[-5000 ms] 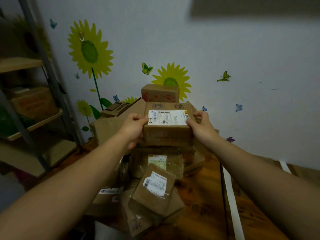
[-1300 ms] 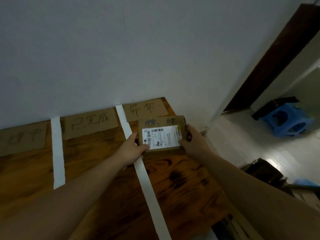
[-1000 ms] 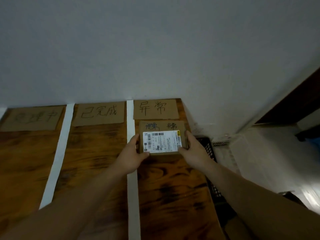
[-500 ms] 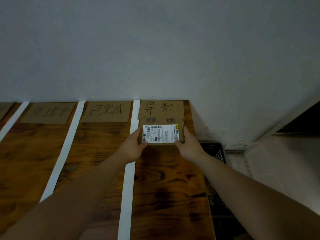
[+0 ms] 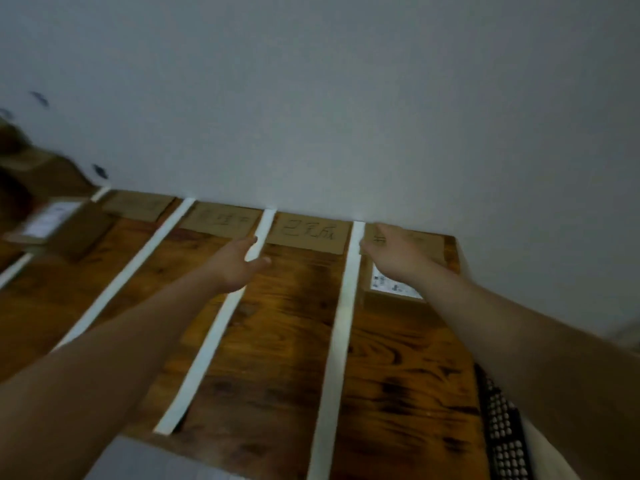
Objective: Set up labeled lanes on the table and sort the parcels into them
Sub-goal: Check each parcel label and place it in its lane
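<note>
Head | parcel now down | left hand off, fingers apart | right hand flat atop

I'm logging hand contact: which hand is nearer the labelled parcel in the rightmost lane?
Right. The right hand rests open on top of the parcel; the left hand is well to its left, open above the white tape strip beyond the next lane.

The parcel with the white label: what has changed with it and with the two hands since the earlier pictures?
The parcel was carried over and set down: it now lies in the rightmost lane of the table. The left hand let go and moved left, open above a tape strip. The right hand no longer grips; it lies open over the parcel. Tape strips and cardboard signs stayed in place.
</note>
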